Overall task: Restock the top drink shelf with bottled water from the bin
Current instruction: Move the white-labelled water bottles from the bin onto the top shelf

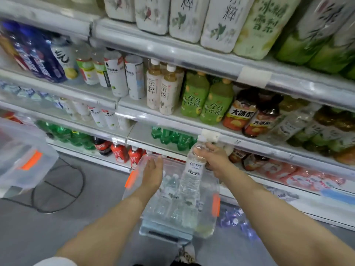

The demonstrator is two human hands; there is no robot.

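White refrigerated drink shelves carry brown bottles labelled 大冰茶. Below, a clear plastic bin with orange latches holds water bottles. Right hand closes around a clear water bottle above it; left hand hovers open, empty.

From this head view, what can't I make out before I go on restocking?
- Count of bottles left in the bin: blurred, and partly hidden by the left hand and the water bottle held in the right hand.
- Top shelf: cut off by the upper edge, so free space is unseen.
- Water bottle label: too small to read.
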